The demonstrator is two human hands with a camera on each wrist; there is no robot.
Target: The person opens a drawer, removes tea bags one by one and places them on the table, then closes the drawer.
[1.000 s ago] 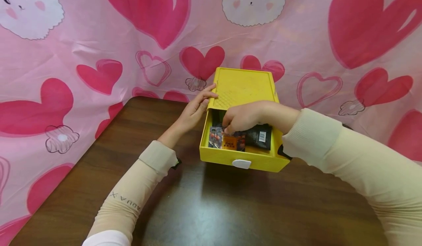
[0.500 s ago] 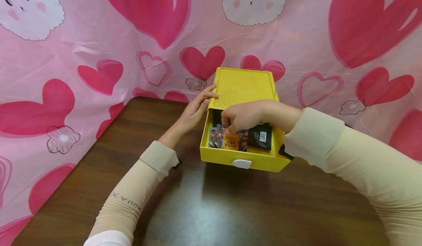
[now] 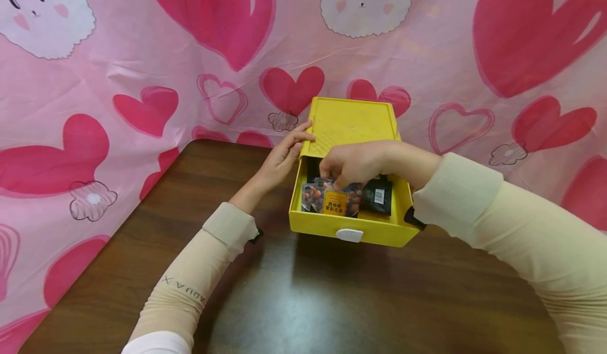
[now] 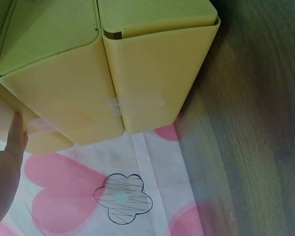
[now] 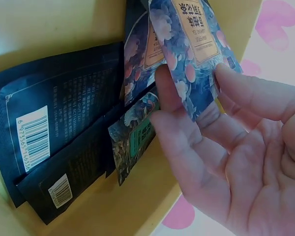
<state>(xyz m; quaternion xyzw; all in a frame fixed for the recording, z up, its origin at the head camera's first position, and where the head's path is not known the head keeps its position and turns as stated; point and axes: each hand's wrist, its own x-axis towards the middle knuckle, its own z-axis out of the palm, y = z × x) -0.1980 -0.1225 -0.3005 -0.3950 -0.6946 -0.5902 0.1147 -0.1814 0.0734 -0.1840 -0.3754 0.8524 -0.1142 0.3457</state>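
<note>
My right hand (image 3: 358, 161) reaches down into the pulled-out drawer (image 3: 313, 222) of a yellow box (image 3: 355, 119). Between thumb and fingers it pinches a tea sachet (image 5: 189, 54), blue and floral with an orange label. Another orange-label sachet (image 5: 137, 61) lies behind it, and a green-label sachet (image 5: 135, 137) sits by the fingertips. Black sachets (image 5: 64, 108) with white barcodes lie in the drawer's other half. My left hand (image 3: 280, 159) rests with extended fingers against the box's left side and top edge; a finger (image 4: 14, 137) touches the yellow wall in the left wrist view.
A white knob (image 3: 349, 235) is on the drawer front. The box stands at the back of a dark wooden table (image 3: 284, 296), close to a pink heart-print cloth (image 3: 227, 38). Strips of clear tape (image 4: 137, 103) cross joined yellow units in the left wrist view.
The orange-label sachet has shifted slightly right with my right hand, uncovering more of the sachets at its left. My left hand stays in place on the box.
</note>
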